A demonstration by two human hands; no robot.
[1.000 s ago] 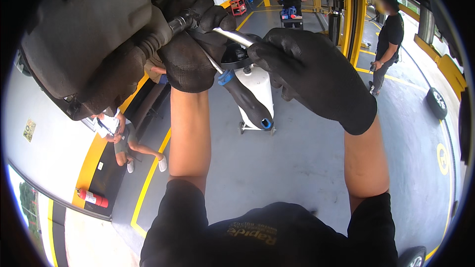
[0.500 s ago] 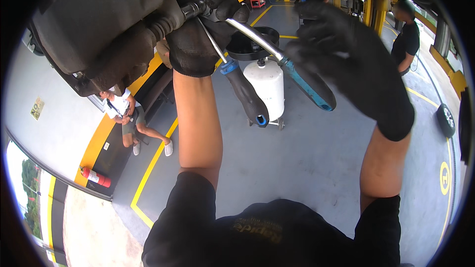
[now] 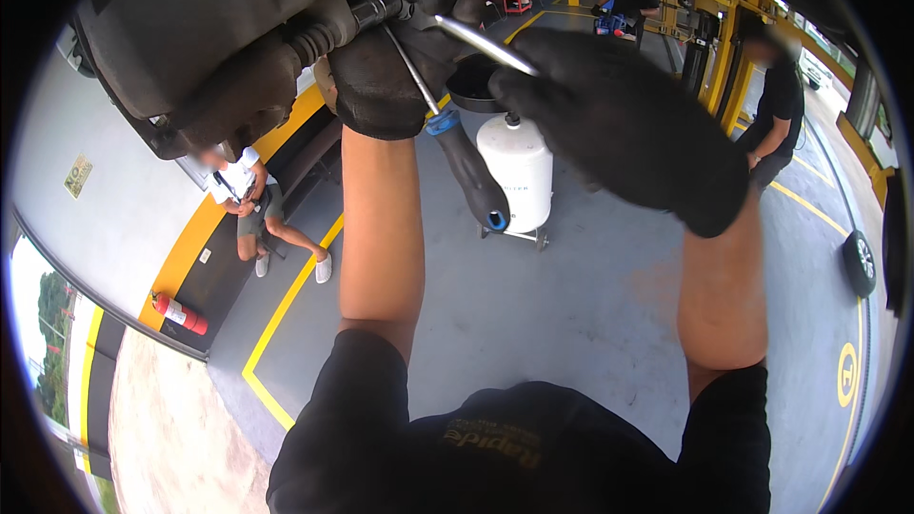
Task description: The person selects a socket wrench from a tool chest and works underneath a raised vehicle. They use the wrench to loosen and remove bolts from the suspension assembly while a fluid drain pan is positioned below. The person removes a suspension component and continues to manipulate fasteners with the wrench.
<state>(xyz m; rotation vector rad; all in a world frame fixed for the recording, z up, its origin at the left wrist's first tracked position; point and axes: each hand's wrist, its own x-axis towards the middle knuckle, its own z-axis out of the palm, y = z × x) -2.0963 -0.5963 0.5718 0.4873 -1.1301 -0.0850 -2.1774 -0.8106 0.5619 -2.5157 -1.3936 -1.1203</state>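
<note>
Above me is the dark underside of a vehicle (image 3: 219,29), with a ribbed rubber boot (image 3: 312,44) beside a metal socket (image 3: 376,9). My left hand (image 3: 381,86), in a black glove, is raised with its fingers closed around the head end of a ratchet wrench (image 3: 486,46) by the socket. From the same hand a screwdriver (image 3: 471,167) slants down, its thin shaft bare and its black handle collared in blue. My right hand (image 3: 619,124), also gloved in black, wraps the ratchet's handle, which it hides.
Beyond my hands stands a white wheeled tank (image 3: 514,171) topped by a black pan (image 3: 471,86). A person (image 3: 252,190) sits at the left wall near a red extinguisher (image 3: 181,312). Others stand at right (image 3: 773,105) and behind (image 3: 628,0). A wheel (image 3: 859,264) lies at far right.
My right hand has come left and closed over the ratchet's handle, which was uncovered before. My left hand stays by the socket with the screwdriver. The view has shifted slightly.
</note>
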